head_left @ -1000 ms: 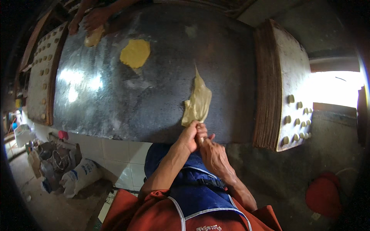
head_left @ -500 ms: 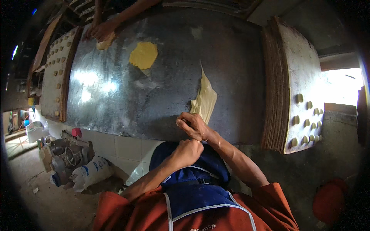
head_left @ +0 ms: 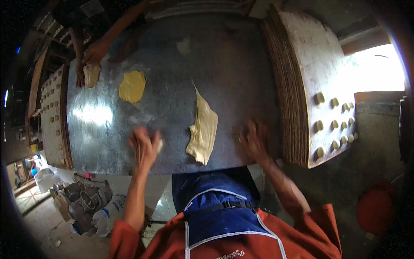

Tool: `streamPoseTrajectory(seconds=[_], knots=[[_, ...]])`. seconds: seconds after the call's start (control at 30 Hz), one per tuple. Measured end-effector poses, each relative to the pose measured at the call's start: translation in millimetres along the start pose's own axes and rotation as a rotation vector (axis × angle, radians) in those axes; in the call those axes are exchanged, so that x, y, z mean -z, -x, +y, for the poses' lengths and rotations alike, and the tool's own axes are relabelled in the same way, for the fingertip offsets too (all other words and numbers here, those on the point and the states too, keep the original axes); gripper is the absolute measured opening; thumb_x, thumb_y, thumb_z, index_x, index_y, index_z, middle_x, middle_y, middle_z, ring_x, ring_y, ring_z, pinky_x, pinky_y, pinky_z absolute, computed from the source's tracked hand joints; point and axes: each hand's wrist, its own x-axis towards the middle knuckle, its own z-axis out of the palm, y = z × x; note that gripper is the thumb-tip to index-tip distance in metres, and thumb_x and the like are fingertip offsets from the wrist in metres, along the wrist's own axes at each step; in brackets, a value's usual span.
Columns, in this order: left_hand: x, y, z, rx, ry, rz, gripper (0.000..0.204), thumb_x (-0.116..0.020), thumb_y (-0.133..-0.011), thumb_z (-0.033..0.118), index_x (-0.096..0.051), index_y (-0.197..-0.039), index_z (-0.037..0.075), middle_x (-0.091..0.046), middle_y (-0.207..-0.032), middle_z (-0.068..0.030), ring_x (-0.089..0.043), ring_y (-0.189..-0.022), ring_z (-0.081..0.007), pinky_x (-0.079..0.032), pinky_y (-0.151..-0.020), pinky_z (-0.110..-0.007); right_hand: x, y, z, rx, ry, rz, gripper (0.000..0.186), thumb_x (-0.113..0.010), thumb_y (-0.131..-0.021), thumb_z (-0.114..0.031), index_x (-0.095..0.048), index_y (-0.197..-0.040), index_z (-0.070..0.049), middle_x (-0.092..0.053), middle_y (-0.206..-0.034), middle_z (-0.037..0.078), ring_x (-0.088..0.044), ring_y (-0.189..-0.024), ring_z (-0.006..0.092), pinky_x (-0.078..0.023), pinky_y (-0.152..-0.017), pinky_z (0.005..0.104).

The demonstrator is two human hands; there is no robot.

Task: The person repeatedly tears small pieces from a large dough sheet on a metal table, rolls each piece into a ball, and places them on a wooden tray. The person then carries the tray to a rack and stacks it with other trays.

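A long, stretched sheet of pale dough (head_left: 203,129) lies on the dark worktable, its thin tail pointing away from me. Left of it, near the table's front edge, is my left hand (head_left: 145,146), with a small pale dough piece showing at its thumb side. My right hand (head_left: 255,141) hovers on the other side of the dough sheet, near the stacked boards. Motion smears its fingers, and a faint pale spot shows at the thumb; whether it holds anything is unclear. Neither hand touches the dough sheet.
Stacked boards (head_left: 308,86) at the right carry several small dough pieces, as does the board (head_left: 54,125) at the far left. A yellow dough disc (head_left: 132,87) lies on the worktable (head_left: 172,69). A co-worker's hands (head_left: 92,56) handle a dough lump at the far left.
My hands have parted from close together at the dough sheet's near end, the left going left and the right going right. The sheet lies released. The view has shifted to the right.
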Motion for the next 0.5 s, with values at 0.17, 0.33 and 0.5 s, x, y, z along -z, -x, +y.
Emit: streamPoseTrajectory(seconds=[0.17, 0.33, 0.5], knots=[[-57.2, -5.4, 84.2, 0.002, 0.436, 0.201, 0.032, -0.067, -0.096, 0.012, -0.042, -0.112, -0.002, -0.049, -0.098, -0.0171, -0.053, -0.09, -0.0341, -0.044, -0.086, -0.046, -55.2, -8.4, -60.6, 0.076, -0.143, 0.063, 0.038, -0.073, -0.092, -0.022, -0.06, -0.115, 0.005, -0.057, -0.116, 0.028, -0.055, -0.105, 0.0479, -0.046, -0.09, 0.0578], [-17.9, -12.8, 20.6, -0.108, 0.458, 0.163, 0.031, -0.068, -0.095, 0.004, -0.041, -0.109, 0.001, -0.047, -0.095, -0.0139, -0.052, -0.083, -0.0297, -0.045, -0.077, -0.043, -39.9, 34.0, 20.4, -0.071, -0.539, -0.205, 0.021, -0.066, -0.097, -0.017, -0.064, -0.105, 0.002, -0.06, -0.101, 0.022, -0.058, -0.088, 0.0398, -0.047, -0.084, 0.0491], [-36.6, -20.5, 81.9, 0.011, 0.546, 0.233, 0.026, -0.064, -0.097, 0.002, -0.04, -0.106, 0.003, -0.048, -0.094, -0.0138, -0.052, -0.078, -0.0273, -0.045, -0.073, -0.04, -54.4, 4.2, -27.0, 0.21, -0.091, 0.148, 0.023, -0.061, -0.102, -0.022, -0.066, -0.108, -0.001, -0.061, -0.101, 0.021, -0.059, -0.099, 0.037, -0.052, -0.091, 0.0455]])
